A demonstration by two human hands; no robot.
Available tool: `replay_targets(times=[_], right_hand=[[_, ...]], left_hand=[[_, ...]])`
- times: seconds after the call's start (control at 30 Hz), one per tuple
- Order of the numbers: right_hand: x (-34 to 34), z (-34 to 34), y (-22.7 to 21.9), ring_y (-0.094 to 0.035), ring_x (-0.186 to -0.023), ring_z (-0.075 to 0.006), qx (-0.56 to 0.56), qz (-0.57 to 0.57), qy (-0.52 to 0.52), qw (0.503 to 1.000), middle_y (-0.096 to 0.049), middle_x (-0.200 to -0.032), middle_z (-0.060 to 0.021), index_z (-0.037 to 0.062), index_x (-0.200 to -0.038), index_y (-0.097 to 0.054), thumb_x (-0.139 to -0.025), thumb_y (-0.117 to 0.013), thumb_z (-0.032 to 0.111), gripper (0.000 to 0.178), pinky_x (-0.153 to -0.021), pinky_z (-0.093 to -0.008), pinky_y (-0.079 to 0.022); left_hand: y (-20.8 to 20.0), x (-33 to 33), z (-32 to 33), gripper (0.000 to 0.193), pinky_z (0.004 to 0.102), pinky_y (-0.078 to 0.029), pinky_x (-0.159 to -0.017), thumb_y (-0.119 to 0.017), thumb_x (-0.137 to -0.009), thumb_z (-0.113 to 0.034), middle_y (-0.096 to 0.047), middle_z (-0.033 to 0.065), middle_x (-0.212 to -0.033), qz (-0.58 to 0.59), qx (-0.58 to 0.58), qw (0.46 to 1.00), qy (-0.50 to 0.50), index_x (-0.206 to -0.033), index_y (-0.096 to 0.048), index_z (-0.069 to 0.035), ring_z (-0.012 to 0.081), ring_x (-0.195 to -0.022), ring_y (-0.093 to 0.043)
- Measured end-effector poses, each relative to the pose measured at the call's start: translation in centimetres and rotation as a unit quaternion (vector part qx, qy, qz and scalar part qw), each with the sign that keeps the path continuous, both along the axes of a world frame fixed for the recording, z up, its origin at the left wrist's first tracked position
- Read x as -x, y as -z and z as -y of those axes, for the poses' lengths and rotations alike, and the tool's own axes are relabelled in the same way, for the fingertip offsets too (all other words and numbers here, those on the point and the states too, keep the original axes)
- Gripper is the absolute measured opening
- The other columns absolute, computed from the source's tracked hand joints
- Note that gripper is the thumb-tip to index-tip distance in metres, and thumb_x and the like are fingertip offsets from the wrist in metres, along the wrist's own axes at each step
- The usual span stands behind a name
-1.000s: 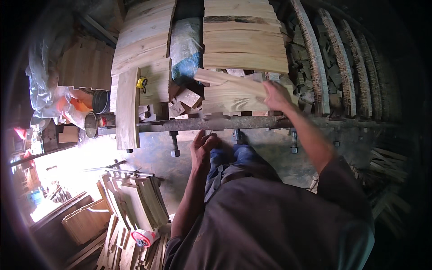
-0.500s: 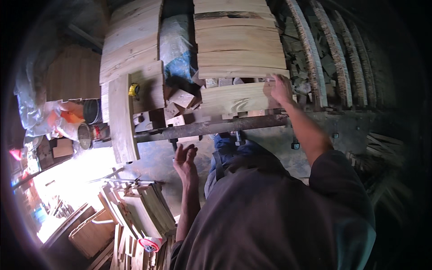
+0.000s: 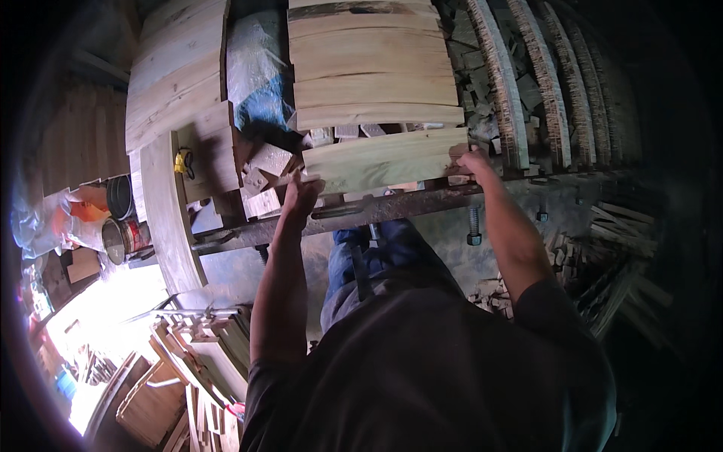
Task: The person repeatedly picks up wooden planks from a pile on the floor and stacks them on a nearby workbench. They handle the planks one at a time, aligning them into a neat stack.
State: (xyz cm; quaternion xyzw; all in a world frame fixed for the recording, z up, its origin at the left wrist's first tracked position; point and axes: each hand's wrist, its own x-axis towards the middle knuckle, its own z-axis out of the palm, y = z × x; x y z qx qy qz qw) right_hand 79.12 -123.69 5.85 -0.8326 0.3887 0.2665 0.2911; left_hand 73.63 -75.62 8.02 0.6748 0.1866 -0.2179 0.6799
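A pale wooden board (image 3: 388,160) lies crosswise in front of me, apart from the row of joined planks (image 3: 373,68) beyond it. My left hand (image 3: 303,193) grips the board's left end, fingers closed at its near corner. At the other end my right hand (image 3: 474,160) is closed round the board's edge. Just on my side of the board runs a dark metal bar (image 3: 301,223). Small wood blocks (image 3: 271,160) show in the gap beside my left hand.
A second planked panel (image 3: 177,68) lies at the left, with a narrow board (image 3: 166,218) and a yellow tape measure (image 3: 183,162) on it. Plastic sheeting (image 3: 256,68) fills the gap between panels. Ridged slats (image 3: 501,83) stand at right. Stacked boards (image 3: 203,354) lean low at left.
My left hand has risen from below the metal bar and taken hold of the board's left end. My right hand still holds the right end. The whole view has shifted slightly.
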Motion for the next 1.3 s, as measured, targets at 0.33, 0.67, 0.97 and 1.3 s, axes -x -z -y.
replay_targets(times=[0.33,0.67,0.97,1.3], right_hand=[[0.3,0.6,-2.2,-0.069,-0.094,-0.0274,-0.214,0.128,0.170,0.953,-0.069,-0.108,-0.0099,0.0066,-0.104,-0.064,-0.077,-0.067,0.004,0.027,-0.072,-0.0445,-0.059],[1.7,3.7,-0.2,-0.065,-0.085,-0.0237,-0.271,0.134,0.213,0.929,-0.064,-0.101,-0.0082,0.0062,-0.098,-0.063,-0.078,-0.067,0.001,0.021,-0.067,-0.0367,-0.057],[2.5,2.8,-3.8,-0.064,-0.079,-0.0139,-0.312,0.191,0.071,0.928,-0.066,-0.090,-0.0042,0.0041,-0.101,-0.060,-0.071,-0.076,-0.006,0.035,-0.074,-0.0279,-0.054],[8.3,-14.0,-11.7,-0.066,-0.101,-0.0155,-0.220,0.286,-0.259,0.896,-0.067,-0.109,-0.0067,0.0027,-0.117,-0.058,-0.080,-0.067,-0.005,0.039,-0.084,-0.0298,-0.054]], left_hand=[[1.9,-4.5,0.0,0.072,0.0411,-0.053,-0.081,-0.062,-0.091,-0.040,-0.068,0.0162,-0.112,-0.075,-0.008,0.989,-0.130,-0.146,-0.038,0.000,0.0257,-0.096,-0.067],[6.4,-2.3,-1.4,0.048,0.0397,-0.050,-0.098,-0.059,-0.093,-0.038,-0.066,0.0107,-0.119,0.091,-0.052,0.992,0.073,-0.128,-0.058,-0.004,0.0257,-0.113,-0.063],[5.6,-1.6,-4.8,0.033,0.0336,-0.059,-0.083,-0.051,-0.100,-0.010,-0.069,0.0099,-0.112,-0.063,0.161,0.946,-0.275,-0.130,-0.057,0.001,0.0205,-0.100,-0.068],[-5.9,-3.1,3.6,0.036,0.0546,-0.045,-0.105,-0.068,-0.092,-0.021,-0.064,0.0189,-0.119,0.024,0.361,0.859,-0.361,-0.121,-0.058,-0.001,0.0353,-0.116,-0.059]])
